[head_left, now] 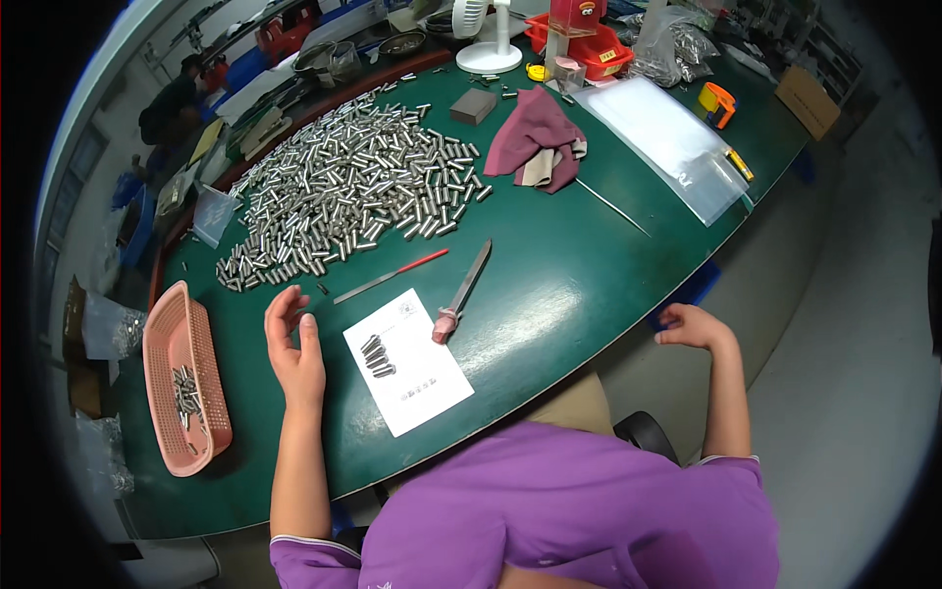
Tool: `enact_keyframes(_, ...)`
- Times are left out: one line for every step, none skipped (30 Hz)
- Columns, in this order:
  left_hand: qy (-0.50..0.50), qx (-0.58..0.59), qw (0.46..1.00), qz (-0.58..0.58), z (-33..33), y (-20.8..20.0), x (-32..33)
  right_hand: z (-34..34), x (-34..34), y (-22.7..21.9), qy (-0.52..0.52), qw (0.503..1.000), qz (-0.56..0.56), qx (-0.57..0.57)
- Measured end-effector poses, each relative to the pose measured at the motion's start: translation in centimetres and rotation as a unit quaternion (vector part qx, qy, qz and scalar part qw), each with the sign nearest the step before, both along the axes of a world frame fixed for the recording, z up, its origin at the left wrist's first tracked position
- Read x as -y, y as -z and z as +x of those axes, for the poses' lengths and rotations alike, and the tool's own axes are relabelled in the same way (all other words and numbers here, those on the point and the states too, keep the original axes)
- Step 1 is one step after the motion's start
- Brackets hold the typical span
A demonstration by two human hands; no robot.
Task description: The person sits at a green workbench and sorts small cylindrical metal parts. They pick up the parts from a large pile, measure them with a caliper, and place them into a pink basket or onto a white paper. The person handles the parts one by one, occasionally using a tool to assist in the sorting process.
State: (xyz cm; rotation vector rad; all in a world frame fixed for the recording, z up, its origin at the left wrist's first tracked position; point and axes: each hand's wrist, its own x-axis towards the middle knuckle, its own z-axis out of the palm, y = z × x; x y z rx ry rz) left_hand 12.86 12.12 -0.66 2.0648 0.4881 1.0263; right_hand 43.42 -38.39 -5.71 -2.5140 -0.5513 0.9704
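Observation:
My left hand (297, 353) hovers over or rests on the green table beside a white sheet of paper (422, 368), its fingers loosely bent and apart, with nothing held. Off the table's near right edge, my right hand (690, 327) hangs with fingers loosely curled and nothing visible in it. On the paper several short metal pins (376, 356) lie in a row. Past the paper are a slim file with a red handle (424, 261) and a larger file (471, 280) with a pink-wrapped grip. Beyond them spreads a big heap of metal pins (343, 177).
Left of my left hand stands a pink basket (214, 393) with some pins. A grey block (473, 106), a maroon cloth (530, 133), a thin rod (613, 208), plastic bags (667, 137) and an orange tape measure (717, 104) lie farther back. A white fan (489, 54) stands behind.

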Motion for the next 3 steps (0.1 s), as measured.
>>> enact_keyframes(-0.007, 0.022, 1.0, -0.003, 0.5, 0.4, -0.2, 2.4, 2.4, 6.0, 0.042, 0.996, 0.012, 0.078)
enact_keyframes(-0.016, 0.044, 0.999, -0.008, 1.3, 0.9, -0.4, 4.7, 4.1, 10.9, 0.082, 0.984, 0.022, 0.157)
enact_keyframes(-0.018, 0.043, 0.999, 0.021, 1.3, 0.9, -0.3, 6.3, 3.1, 12.8, 0.145, 0.963, 0.153, 0.166)
